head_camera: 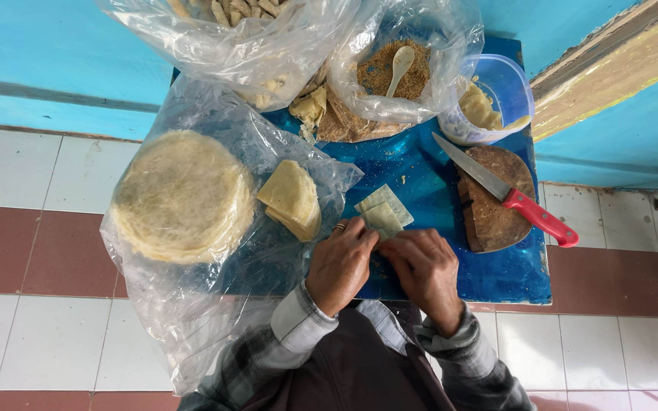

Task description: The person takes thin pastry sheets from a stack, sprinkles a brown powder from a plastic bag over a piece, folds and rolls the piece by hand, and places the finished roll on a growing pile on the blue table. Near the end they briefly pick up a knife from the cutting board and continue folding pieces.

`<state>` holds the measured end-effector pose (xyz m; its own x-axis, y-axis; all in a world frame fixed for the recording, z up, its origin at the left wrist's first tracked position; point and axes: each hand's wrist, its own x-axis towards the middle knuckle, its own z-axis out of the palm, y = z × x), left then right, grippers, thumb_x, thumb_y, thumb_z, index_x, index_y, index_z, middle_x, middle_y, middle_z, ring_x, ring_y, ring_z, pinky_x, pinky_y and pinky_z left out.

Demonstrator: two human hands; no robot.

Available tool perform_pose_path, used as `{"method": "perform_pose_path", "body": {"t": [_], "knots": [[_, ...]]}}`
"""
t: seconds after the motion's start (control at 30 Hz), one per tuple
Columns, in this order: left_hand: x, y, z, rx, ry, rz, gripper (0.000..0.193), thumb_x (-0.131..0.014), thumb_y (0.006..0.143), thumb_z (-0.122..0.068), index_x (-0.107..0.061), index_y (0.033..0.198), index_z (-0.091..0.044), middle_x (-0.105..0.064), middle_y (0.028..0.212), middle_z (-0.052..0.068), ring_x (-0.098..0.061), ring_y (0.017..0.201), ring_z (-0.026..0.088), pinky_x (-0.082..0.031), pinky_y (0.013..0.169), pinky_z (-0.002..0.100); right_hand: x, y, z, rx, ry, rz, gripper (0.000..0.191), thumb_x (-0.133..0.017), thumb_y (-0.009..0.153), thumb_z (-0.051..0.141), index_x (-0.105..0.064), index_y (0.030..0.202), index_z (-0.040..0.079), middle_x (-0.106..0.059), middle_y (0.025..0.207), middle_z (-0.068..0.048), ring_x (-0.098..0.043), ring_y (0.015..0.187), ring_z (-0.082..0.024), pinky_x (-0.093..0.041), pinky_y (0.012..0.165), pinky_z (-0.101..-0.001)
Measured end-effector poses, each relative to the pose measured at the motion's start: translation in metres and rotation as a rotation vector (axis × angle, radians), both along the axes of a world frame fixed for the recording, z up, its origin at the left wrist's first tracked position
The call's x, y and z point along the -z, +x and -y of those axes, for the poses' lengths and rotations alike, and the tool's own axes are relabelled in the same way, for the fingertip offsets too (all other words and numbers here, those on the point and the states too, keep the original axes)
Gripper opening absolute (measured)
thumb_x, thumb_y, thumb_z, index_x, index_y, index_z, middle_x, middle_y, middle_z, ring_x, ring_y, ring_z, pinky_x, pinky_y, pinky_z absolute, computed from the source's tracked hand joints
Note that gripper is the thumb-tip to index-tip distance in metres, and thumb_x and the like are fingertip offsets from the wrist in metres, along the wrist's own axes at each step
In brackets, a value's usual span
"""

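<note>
Tiled floor, turquoise wall; small blue counter [428, 183] carrying all items. Landmark: wooden board [496, 205] with red-handled knife [508, 194] across it. Beside the board toward the person, left hand [340, 262] and right hand [424, 266], both pinching one pale pastry strip [384, 213], partly folded, flat end free. Farther from the board: stack of cut strips [292, 198] and pile of round sheets [183, 196] on clear plastic, both large, so much appears unfolded. Beyond the board: bag of brown filling [381, 72] with spoon [400, 67], plastic tub [496, 99], bag of folded pieces [241, 27].
</note>
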<state>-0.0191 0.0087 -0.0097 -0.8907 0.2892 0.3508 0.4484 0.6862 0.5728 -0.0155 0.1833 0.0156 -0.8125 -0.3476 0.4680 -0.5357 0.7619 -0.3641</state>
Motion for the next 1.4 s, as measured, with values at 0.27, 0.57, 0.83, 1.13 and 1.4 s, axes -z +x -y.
{"method": "perform_pose_path", "body": {"t": [0.27, 0.57, 0.83, 1.13, 1.4], "knots": [[0.001, -0.002, -0.003, -0.007, 0.065, -0.051, 0.017, -0.07, 0.09, -0.004, -0.066, 0.106, 0.001, -0.061, 0.099, 0.011, -0.068, 0.091, 0.029, -0.06, 0.064, 0.037, 0.01, -0.007, -0.004, 0.043, 0.096, -0.031, 0.016, -0.077, 0.086, 0.015, -0.078, 0.102, 0.011, -0.072, 0.098, -0.003, -0.064, 0.083, -0.022, -0.05, 0.072, -0.0362], [0.004, -0.004, -0.006, -0.027, 0.066, -0.005, 0.016, -0.07, 0.092, -0.005, -0.065, 0.107, 0.0, -0.062, 0.103, 0.012, -0.068, 0.096, 0.03, -0.061, 0.071, 0.038, 0.003, -0.003, -0.005, 0.056, 0.158, -0.083, 0.013, -0.077, 0.087, 0.016, -0.078, 0.1, 0.011, -0.074, 0.101, -0.001, -0.064, 0.085, -0.02, -0.047, 0.069, -0.0366], [0.005, -0.006, -0.007, -0.049, 0.072, 0.019, 0.013, -0.069, 0.095, -0.003, -0.063, 0.106, -0.001, -0.059, 0.106, 0.013, -0.067, 0.1, 0.032, -0.06, 0.077, 0.04, -0.003, -0.012, 0.001, 0.062, 0.136, -0.097, 0.017, -0.074, 0.089, 0.011, -0.076, 0.107, 0.012, -0.073, 0.108, -0.001, -0.064, 0.092, -0.021, -0.048, 0.075, -0.037], [0.001, -0.006, -0.002, 0.005, 0.182, 0.077, 0.027, -0.069, 0.09, -0.003, -0.057, 0.114, -0.003, -0.059, 0.105, 0.015, -0.066, 0.096, 0.034, -0.056, 0.076, 0.044, -0.019, -0.018, -0.011, -0.054, 0.033, 0.103, 0.015, -0.078, 0.086, 0.019, -0.079, 0.101, 0.016, -0.074, 0.103, 0.001, -0.064, 0.089, -0.022, -0.051, 0.078, -0.0361], [0.006, -0.001, -0.002, -0.03, 0.224, 0.098, 0.02, -0.066, 0.096, -0.003, -0.06, 0.116, -0.003, -0.066, 0.099, 0.013, -0.069, 0.087, 0.031, -0.057, 0.071, 0.042, -0.011, -0.012, -0.003, 0.051, 0.129, 0.095, 0.015, -0.079, 0.084, 0.022, -0.08, 0.097, 0.016, -0.074, 0.094, 0.0, -0.065, 0.086, -0.022, -0.051, 0.073, -0.0381]]}}
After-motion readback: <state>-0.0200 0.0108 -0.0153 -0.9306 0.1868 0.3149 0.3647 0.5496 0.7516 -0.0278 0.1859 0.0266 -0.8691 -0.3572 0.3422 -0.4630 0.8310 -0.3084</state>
